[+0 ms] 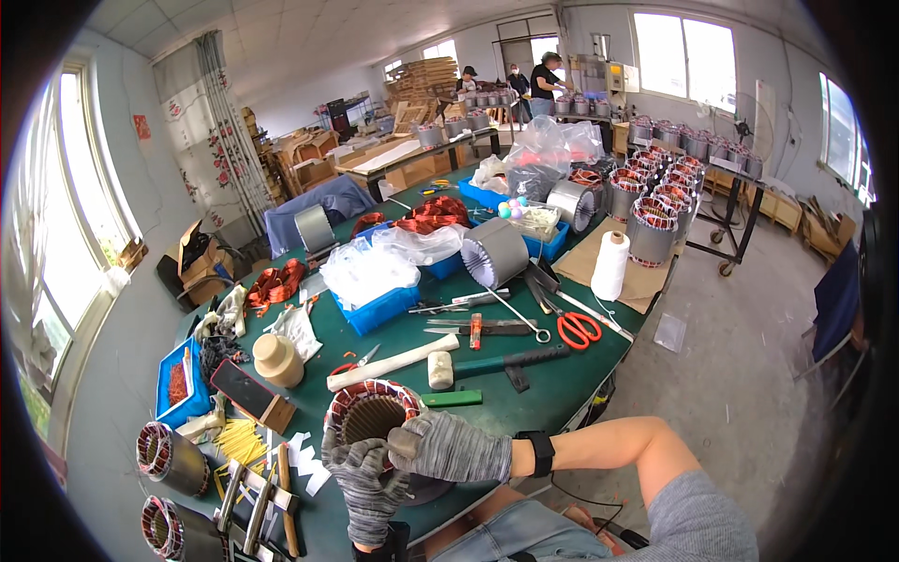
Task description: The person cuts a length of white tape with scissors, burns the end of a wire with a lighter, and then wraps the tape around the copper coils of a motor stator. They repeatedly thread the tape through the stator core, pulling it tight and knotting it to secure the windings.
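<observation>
A motor stator (373,398) stands upright at the table's near edge, its copper winding laced with white cord around the top rim. My left hand (367,487), in a grey knitted glove, is at the near side of that rim with its fingers bent. Reaching across from the right, my right hand (461,448) wears the same kind of glove and a black wristband. Its fingers are curled in against the rim, close to the left hand's fingertips. Whatever the two hands pinch there is hidden by the gloves.
Beyond the stator lie a white-headed mallet (442,369), a pale wooden bar (393,362), orange-handled scissors (578,330) and a thread cone (611,266). Blue bins (375,311) hold plastic bags. Finished stators (653,229) crowd the right. More stators (172,459) stand at left. People work far back.
</observation>
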Action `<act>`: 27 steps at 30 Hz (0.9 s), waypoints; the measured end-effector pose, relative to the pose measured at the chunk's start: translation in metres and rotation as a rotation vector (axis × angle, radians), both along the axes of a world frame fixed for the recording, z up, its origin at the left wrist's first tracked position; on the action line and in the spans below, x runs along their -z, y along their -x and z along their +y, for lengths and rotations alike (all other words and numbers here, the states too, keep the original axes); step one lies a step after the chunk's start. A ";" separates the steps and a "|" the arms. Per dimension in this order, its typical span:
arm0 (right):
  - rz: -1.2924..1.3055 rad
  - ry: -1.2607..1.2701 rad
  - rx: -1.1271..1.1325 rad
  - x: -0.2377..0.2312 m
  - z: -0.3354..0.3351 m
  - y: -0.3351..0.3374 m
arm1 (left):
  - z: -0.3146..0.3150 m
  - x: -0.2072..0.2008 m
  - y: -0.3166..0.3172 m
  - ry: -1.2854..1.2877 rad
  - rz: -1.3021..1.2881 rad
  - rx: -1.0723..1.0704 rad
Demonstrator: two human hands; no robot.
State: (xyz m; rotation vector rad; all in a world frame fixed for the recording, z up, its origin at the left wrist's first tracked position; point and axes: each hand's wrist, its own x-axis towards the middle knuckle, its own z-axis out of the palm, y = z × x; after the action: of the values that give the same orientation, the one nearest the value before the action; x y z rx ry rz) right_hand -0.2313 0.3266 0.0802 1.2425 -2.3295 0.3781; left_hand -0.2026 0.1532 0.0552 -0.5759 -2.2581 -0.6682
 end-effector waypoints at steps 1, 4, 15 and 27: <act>0.100 -0.037 -0.068 -0.006 0.000 -0.002 | 0.000 0.000 -0.001 -0.029 0.011 0.005; 0.206 -0.069 -0.180 -0.006 0.003 -0.003 | 0.001 0.001 -0.001 -0.020 0.038 0.005; 0.104 -0.069 -0.276 -0.012 -0.021 -0.016 | 0.010 0.009 -0.002 -0.358 -0.107 -0.002; -0.573 0.709 -0.401 0.000 -0.031 -0.048 | 0.008 0.007 -0.003 -0.480 -0.256 0.077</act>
State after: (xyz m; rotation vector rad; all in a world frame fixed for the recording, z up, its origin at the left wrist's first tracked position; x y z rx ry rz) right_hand -0.1830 0.2957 0.0797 1.3097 -1.9995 1.7114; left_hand -0.2000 0.1611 0.0487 -0.3535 -2.1933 -1.3380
